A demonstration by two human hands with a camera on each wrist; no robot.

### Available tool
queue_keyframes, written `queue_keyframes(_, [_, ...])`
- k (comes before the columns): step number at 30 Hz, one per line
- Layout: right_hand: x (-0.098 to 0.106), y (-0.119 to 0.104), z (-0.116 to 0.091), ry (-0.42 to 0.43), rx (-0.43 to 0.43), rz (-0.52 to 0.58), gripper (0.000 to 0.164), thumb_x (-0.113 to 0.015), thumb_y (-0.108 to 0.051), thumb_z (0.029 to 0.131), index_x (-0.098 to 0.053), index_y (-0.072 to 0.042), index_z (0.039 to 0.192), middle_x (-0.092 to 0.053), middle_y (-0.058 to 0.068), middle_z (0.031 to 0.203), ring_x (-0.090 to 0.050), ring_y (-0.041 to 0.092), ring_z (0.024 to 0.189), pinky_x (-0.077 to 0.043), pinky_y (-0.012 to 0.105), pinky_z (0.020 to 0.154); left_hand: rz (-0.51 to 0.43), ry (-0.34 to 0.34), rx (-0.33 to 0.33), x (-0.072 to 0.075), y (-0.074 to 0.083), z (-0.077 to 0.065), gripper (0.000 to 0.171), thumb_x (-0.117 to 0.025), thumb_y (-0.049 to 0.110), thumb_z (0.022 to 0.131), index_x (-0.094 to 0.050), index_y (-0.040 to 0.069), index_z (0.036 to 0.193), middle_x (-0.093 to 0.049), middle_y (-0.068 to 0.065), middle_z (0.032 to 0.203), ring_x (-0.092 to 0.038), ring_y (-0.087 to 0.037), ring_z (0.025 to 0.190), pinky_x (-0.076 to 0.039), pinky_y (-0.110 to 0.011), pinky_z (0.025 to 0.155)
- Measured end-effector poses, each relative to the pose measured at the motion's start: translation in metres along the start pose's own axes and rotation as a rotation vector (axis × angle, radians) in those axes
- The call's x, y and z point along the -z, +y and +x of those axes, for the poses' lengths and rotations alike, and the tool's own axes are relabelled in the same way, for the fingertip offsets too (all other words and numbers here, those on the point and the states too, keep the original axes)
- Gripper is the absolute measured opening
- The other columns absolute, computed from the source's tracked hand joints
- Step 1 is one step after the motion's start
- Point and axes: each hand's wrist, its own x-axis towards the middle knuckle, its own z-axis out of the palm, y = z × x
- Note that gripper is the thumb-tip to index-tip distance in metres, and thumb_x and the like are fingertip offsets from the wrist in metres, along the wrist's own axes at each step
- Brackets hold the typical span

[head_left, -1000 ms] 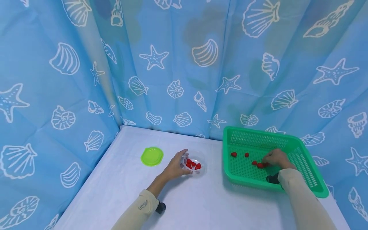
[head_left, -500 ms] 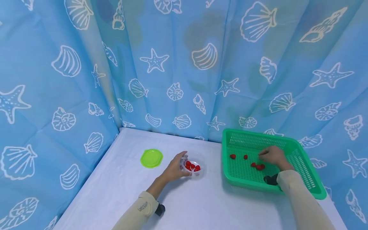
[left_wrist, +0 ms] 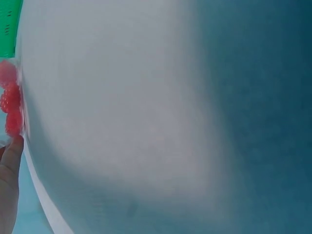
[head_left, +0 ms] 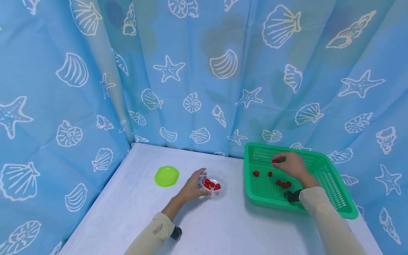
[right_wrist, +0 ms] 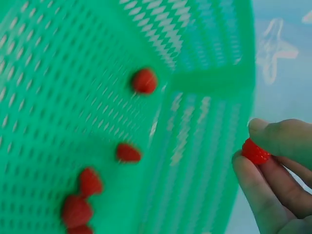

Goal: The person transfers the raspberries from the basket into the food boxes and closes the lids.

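Note:
In the head view my left hand [head_left: 191,188] grips the side of a small clear plastic cup [head_left: 222,187] on the table, with several raspberries [head_left: 212,184] inside. The left wrist view catches one fingertip [left_wrist: 18,141] against the cup, below its raspberries [left_wrist: 13,100]. A single raspberry [right_wrist: 255,152] is pinched between the thumb and fingers of my right hand [head_left: 288,164], which is raised above the green basket [head_left: 255,196]. Several more raspberries [head_left: 283,184] lie on the basket's floor.
A lime-green lid [head_left: 166,176] lies flat on the white tablecloth [head_left: 204,226], left of the cup. Blue shell-patterned curtains [head_left: 178,88] close off the back and left of the table. The basket stands at the right, its walls rising around the berries.
My right hand has lifted from the basket floor with a raspberry and moved up and to the left. My left hand keeps its hold on the cup in the same place.

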Motion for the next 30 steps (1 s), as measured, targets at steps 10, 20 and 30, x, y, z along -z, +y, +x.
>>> queue_keyframes(10, [-0.018, -0.063, 0.004, 0.109, 0.099, 0.137, 0.020, -0.073, -0.012, 0.087, -0.073, -0.006, 0.107, -0.071, 0.011, 0.105, -0.071, 0.027, 0.091, -0.058, 0.042, 0.076, 0.007, 0.016, 0.006, -0.001, 0.000, -0.001, 0.095, -0.087, 0.020, 0.073, -0.031, 0.015, 0.150, -0.048, -0.004, 0.141, -0.042, -0.026, 0.133, -0.050, -0.041, 0.096])
queue_keyframes(20, [-0.055, -0.109, 0.004, 0.133, 0.191, 0.225, 0.020, -0.078, -0.004, 0.082, -0.074, -0.007, 0.101, -0.068, 0.007, 0.100, -0.071, 0.024, 0.087, -0.058, 0.039, 0.076, -0.015, 0.011, 0.001, -0.001, -0.003, 0.001, 0.097, -0.087, 0.019, 0.073, -0.030, 0.017, 0.151, -0.048, -0.003, 0.141, -0.043, -0.024, 0.132, -0.051, -0.037, 0.094])
queue_keyframes(30, [-0.101, -0.137, 0.001, 0.070, 0.096, 0.247, 0.028, -0.082, -0.007, 0.077, -0.074, -0.012, 0.103, -0.067, 0.004, 0.107, -0.067, 0.024, 0.097, -0.058, 0.039, 0.077, 0.005, 0.016, 0.020, -0.001, 0.000, 0.000, 0.096, -0.087, 0.021, 0.073, -0.030, 0.018, 0.151, -0.047, -0.002, 0.142, -0.043, -0.023, 0.132, -0.051, -0.037, 0.095])
